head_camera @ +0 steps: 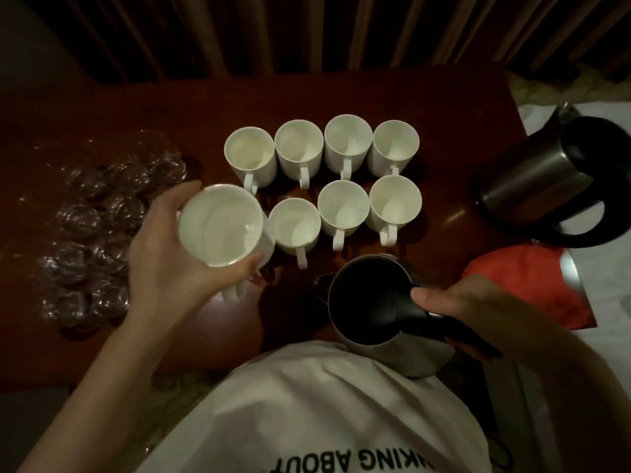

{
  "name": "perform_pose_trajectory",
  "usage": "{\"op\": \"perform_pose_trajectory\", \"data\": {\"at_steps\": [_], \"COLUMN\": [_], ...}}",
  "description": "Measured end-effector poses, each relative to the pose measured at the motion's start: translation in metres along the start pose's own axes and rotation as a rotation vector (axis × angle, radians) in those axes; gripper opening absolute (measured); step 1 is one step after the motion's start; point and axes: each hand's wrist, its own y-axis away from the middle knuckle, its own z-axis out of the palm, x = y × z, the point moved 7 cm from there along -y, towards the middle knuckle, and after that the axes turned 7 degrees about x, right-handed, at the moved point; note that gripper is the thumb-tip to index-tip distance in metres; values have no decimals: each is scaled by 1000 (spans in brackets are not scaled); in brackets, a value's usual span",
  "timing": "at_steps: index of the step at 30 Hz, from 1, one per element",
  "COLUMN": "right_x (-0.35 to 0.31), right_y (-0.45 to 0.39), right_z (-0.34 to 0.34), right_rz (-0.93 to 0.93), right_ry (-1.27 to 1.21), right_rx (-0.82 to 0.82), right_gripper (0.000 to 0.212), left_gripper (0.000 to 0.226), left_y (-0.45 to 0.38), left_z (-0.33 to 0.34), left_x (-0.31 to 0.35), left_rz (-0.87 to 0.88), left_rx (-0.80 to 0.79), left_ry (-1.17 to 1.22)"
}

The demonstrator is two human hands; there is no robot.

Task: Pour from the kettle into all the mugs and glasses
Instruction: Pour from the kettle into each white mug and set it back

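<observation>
My left hand (160, 257) grips a white mug (220, 227) lifted off the brown table (136, 107), its mouth facing me. My right hand (457, 298) holds the black handle of a steel kettle (368, 308) near the table's front edge, lid open, spout pointing left. Several white mugs (345, 145) stand in two rows behind, handles toward me. Several clear glasses (88, 213) cluster on the left of the table, dim and hard to separate. I cannot tell whether the mugs hold liquid.
A second steel kettle (543, 186) with a black handle stands at the right edge of the table. An orange-red cloth (532, 281) lies in front of it. Dark curtains hang behind the table. My white shirt fills the bottom of the view.
</observation>
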Motion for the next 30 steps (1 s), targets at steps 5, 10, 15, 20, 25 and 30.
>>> {"op": "perform_pose_trajectory", "data": {"at_steps": [5, 10, 15, 20, 25, 30], "right_x": [-1, 0, -5, -14, -14, -13], "right_y": [-7, -8, -5, -2, 0, -1], "right_z": [-1, -4, -2, -7, -7, -6], "right_rz": [3, 40, 26, -2, -32, -39], "right_ry": [51, 94, 77, 11, -31, -29], "right_rx": [6, 13, 30, 120, 117, 110], "right_gripper": [49, 50, 48, 67, 66, 67], "left_gripper": [99, 100, 96, 94, 90, 97], "left_y": [-59, -99, -121, -134, -135, -134], "left_z": [-1, 14, 31, 48, 70, 78], "left_x": [-7, -27, -63, -94, -115, -118], "left_rz": [-30, -79, -113, -156, -216, -253], "left_rx": [59, 36, -18, -80, -181, -260], "left_ry": [-52, -142, -252, -323, -340, -365]}}
